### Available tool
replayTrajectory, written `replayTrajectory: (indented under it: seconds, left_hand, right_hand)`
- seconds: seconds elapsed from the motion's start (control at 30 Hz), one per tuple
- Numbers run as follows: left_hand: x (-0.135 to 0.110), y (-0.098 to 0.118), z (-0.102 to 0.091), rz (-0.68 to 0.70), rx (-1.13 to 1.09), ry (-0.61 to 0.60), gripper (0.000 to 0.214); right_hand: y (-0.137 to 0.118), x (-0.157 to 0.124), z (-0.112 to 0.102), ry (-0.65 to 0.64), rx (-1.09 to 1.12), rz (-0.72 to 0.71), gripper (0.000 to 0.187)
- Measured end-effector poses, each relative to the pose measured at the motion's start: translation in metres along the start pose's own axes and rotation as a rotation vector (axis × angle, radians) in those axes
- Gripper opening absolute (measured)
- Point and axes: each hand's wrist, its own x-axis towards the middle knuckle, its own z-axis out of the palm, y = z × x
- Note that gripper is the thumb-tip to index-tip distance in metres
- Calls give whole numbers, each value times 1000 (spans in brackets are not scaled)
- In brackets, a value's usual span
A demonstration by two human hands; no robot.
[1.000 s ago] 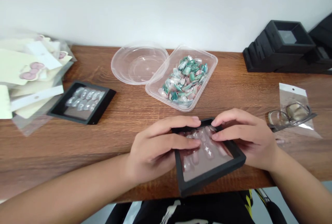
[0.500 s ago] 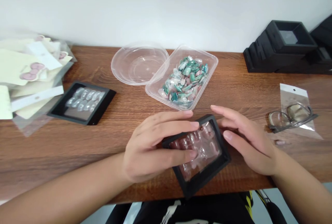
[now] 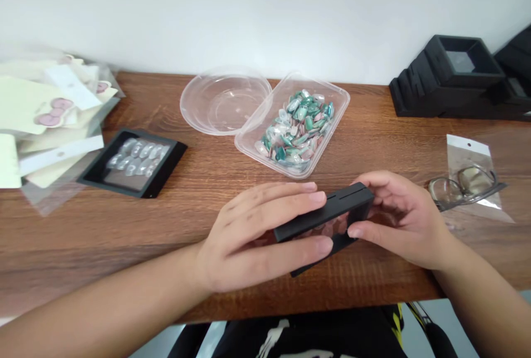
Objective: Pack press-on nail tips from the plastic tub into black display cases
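Both my hands hold a black square display frame [image 3: 332, 209] near the table's front edge, tipped up so its slotted side faces me. Pink press-on nails show faintly through its clear film. My left hand [image 3: 257, 239] grips the frame's left part, fingers above and below it. My right hand [image 3: 396, 219] clasps its right corner with thumb and fingers. A second black frame [image 3: 133, 163] with pale nails lies flat to the left.
A clear rectangular tub [image 3: 292, 125] of teal, white and pink nails stands mid-table beside a round clear lid [image 3: 224, 100]. Bagged cream cards [image 3: 50, 125] pile at the left. Stacked black frames [image 3: 460, 76] sit at back right. Glasses [image 3: 467, 183] lie on a clear bag.
The frame lay nearly flat under my fingertips a second ago. It has since been turned and tipped up on edge between both hands; my right hand has closed on its corner.
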Motion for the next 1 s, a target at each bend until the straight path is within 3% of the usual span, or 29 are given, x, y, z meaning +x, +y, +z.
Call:
replayTrajectory:
  seconds: [0.1,0.3,0.53,1.0]
  left_hand:
    - [6,2,-1,111,-47,34,19]
    - [4,2,3,-55,-1,-43,30]
    - [2,4,5,-85,13,-100,26]
    - [-3,6,3,-55,-44,-107,25]
  right_hand:
    - [0,0,0,25,12,66,39]
    - [-2,1,-4,-15,96,335,42]
    - [1,6,-10,-28,176,489,48]
    - [-3,4,-11,-222,175,575,46]
